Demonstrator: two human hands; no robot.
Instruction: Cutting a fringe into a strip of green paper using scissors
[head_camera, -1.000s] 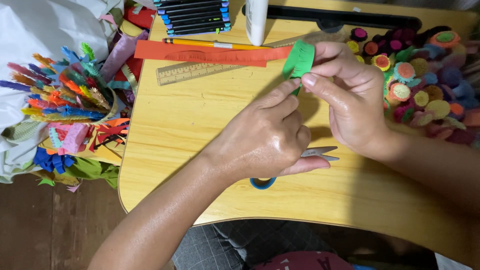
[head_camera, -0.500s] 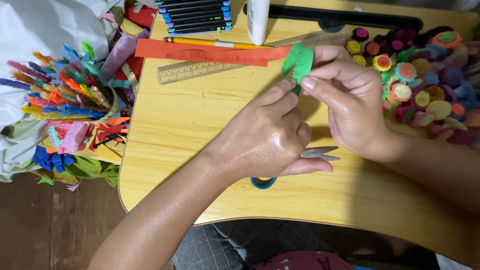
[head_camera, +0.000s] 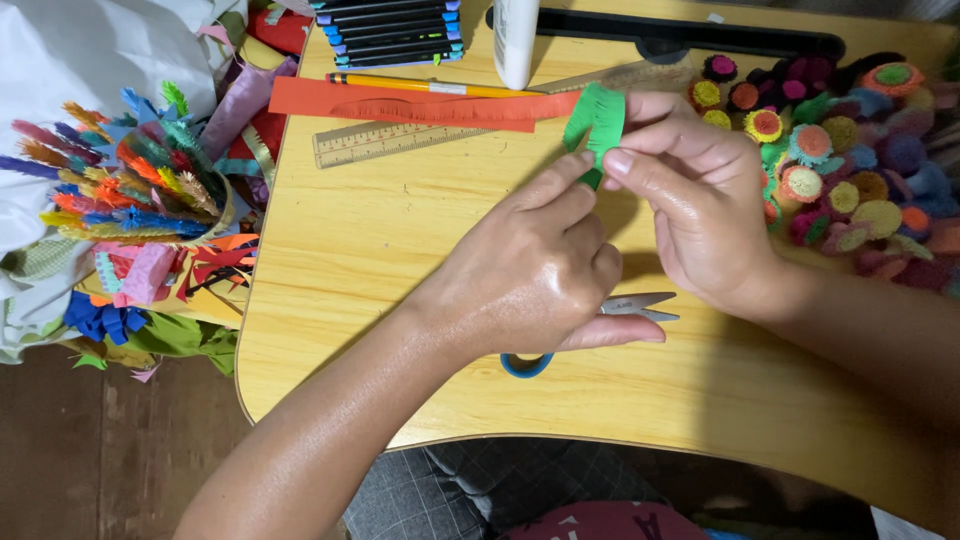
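Green fringed paper strip (head_camera: 597, 125) sits pinched between the right hand (head_camera: 700, 215) and the fingertips of the left hand (head_camera: 535, 275), above the desk (head_camera: 400, 260). Thin fringe could tear if the pinch twists; scissors (head_camera: 600, 320) under the left palm could snag.

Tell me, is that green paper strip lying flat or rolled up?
Partly rolled. The fringed green strip curls over between the fingertips of the left hand and right hand, held above the table.
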